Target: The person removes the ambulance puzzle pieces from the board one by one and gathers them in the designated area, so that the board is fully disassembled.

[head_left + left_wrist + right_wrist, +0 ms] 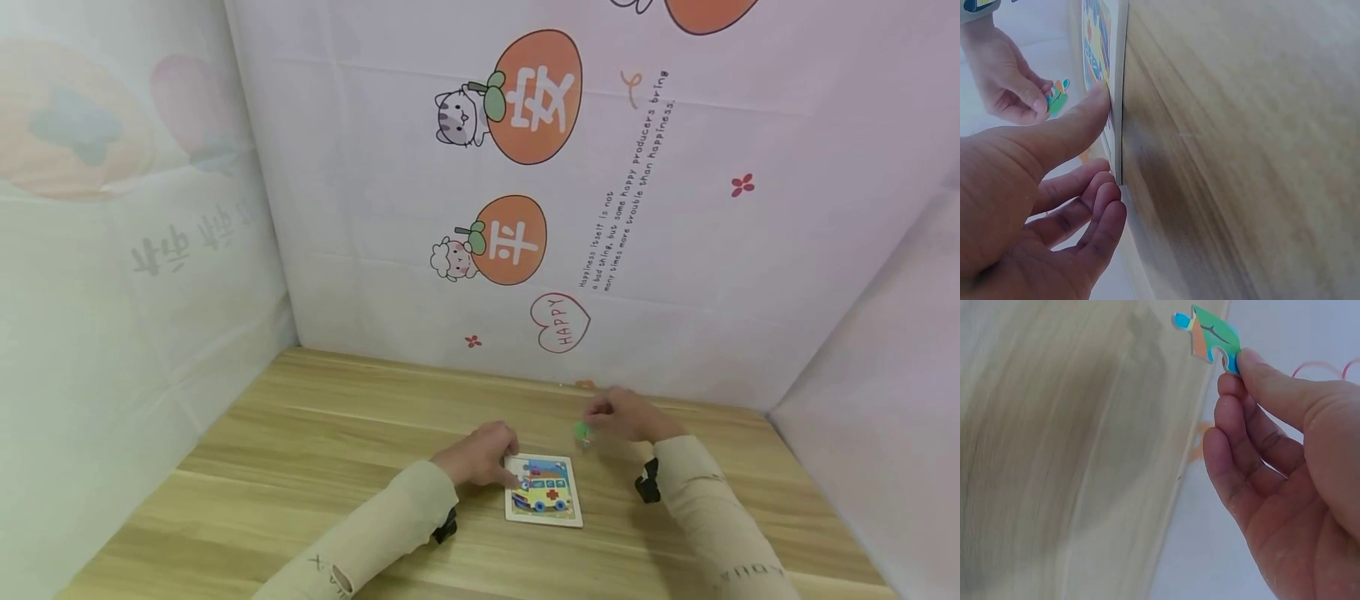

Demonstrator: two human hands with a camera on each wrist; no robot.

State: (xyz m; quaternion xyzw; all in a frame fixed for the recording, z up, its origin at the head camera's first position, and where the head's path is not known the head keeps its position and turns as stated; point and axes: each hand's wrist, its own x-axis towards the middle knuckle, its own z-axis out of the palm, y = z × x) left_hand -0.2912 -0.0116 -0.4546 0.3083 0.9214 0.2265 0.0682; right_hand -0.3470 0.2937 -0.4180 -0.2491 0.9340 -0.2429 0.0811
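Note:
A square jigsaw puzzle (550, 505) in a pale frame lies flat on the table, with a yellow ambulance on its face. At its far left corner is my left hand (478, 454), gripping the frame. In the left wrist view the thumb (1079, 128) presses on the puzzle's face while the fingers bend at the frame's edge. My right hand (628, 415) is raised beyond the puzzle's far right corner. Between thumb and index finger it pinches a puzzle piece (1217, 332), green with orange and blue parts and a rounded blue knob.
Wood-grained table (337, 450) spreads around the puzzle. White printed cloth (390, 250) stands behind the table's far edge, with more cloth at the left and right sides. A small orange shape (585, 384) shows at the far edge beyond the right hand.

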